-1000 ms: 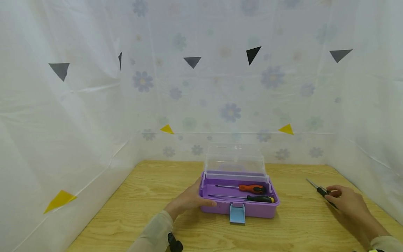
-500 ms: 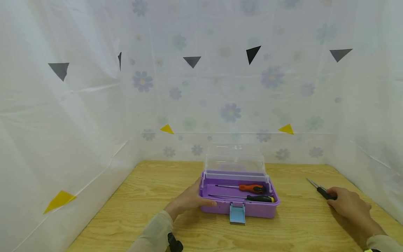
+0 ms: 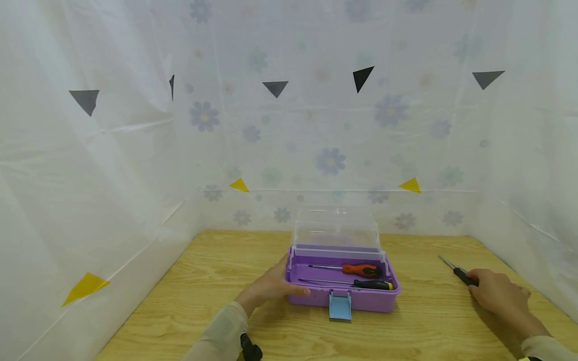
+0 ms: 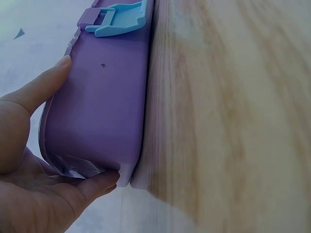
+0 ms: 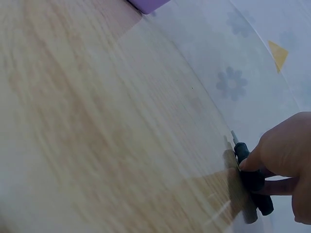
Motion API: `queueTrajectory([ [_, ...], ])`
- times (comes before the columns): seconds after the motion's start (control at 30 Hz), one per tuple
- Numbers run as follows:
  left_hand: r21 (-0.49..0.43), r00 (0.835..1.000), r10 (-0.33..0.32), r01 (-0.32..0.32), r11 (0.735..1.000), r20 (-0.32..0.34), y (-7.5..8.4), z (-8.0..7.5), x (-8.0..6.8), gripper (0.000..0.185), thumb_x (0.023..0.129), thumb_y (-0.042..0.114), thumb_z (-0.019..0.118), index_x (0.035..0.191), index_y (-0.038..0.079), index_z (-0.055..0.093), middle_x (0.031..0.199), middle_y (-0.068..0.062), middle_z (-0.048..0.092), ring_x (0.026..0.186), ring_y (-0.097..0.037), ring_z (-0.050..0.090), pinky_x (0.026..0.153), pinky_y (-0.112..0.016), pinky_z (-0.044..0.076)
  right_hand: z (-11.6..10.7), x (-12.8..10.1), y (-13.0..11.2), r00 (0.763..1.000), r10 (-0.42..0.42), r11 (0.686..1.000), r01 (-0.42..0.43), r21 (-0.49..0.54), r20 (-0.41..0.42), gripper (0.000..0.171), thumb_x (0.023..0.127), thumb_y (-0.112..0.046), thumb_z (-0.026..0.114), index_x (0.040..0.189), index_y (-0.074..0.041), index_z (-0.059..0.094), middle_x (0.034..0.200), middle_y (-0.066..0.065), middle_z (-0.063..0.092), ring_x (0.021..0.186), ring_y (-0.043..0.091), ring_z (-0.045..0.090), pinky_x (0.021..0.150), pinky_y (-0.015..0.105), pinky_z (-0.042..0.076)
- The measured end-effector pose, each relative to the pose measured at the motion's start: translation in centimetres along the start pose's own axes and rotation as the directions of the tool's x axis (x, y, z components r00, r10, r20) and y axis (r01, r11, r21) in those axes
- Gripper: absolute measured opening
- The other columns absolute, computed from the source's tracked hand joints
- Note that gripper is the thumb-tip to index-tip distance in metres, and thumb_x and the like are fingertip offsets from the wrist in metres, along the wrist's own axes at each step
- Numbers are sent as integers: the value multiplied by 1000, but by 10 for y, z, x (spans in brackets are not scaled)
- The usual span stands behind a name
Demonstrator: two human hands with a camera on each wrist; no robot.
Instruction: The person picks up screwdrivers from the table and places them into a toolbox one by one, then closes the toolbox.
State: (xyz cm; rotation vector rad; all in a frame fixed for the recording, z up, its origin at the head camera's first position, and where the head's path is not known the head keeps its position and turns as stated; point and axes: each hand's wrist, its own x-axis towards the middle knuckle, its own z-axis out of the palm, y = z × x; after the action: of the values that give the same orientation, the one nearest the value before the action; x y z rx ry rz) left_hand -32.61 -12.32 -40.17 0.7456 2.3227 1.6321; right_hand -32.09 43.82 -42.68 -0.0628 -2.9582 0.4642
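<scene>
My left hand [image 3: 271, 287] is gripping the near left corner of the purple toolbox [image 3: 361, 298], thumb lying along its front wall and fingers [image 4: 97, 182] curling round its left end. My right hand [image 3: 496, 295] is closing its fingers [image 5: 272, 158] on the black handle of a screwdriver [image 3: 457, 271] that is lying on the tabletop [image 3: 203, 281], well to the right of the toolbox, its metal shaft pointing away from me. The toolbox is sitting at the middle of the tabletop with its clear lid [image 3: 336, 226] standing upright and its blue latch [image 3: 340, 305] hanging down the front. Inside the toolbox I am seeing an orange-handled screwdriver [image 3: 358, 270] and, nearer the front wall, a black-handled screwdriver [image 3: 372, 285].
</scene>
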Motion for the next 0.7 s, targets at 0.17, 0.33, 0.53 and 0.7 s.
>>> queueTrajectory([
  [0.17, 3, 1000, -3, 3, 1000, -2, 0, 0, 1, 122, 82, 25, 89, 167, 13, 3, 161, -19, 36, 146, -40, 36, 119, -60, 22, 1, -1, 0, 1000, -2, 1000, 2, -2, -4, 41, 93, -17, 68, 127, 4, 63, 122, 41, 58, 98, 65, 56, 69, 78, 36],
  [0.33, -6, 1000, 7, -7, 1000, 8, -1, 0, 1, 121, 83, 23, 89, 167, 13, 3, 161, -20, 36, 145, -41, 37, 119, -60, 22, 0, -2, -2, 1000, -11, 999, 10, 47, 9, 43, 93, -19, 68, 127, 7, 63, 121, 42, 58, 96, 65, 57, 63, 72, 42],
  [0.53, -16, 1000, 15, -14, 1000, 14, 0, 0, 1, 120, 83, 21, 88, 167, 12, 3, 161, -20, 36, 145, -42, 36, 120, -60, 21, -3, -4, -4, 999, -13, 996, 10, 92, 29, 42, 94, -18, 68, 126, 9, 63, 116, 36, 64, 93, 60, 59, 62, 67, 45],
  [0.7, -13, 1000, 18, -18, 1000, 18, 0, 1, -1, 119, 84, 21, 88, 167, 11, 3, 161, -21, 35, 145, -43, 36, 119, -60, 22, -6, -4, -2, 1000, -13, 993, 12, 121, 7, 41, 94, -19, 67, 125, 8, 65, 115, 31, 68, 95, 60, 60, 60, 62, 47],
])
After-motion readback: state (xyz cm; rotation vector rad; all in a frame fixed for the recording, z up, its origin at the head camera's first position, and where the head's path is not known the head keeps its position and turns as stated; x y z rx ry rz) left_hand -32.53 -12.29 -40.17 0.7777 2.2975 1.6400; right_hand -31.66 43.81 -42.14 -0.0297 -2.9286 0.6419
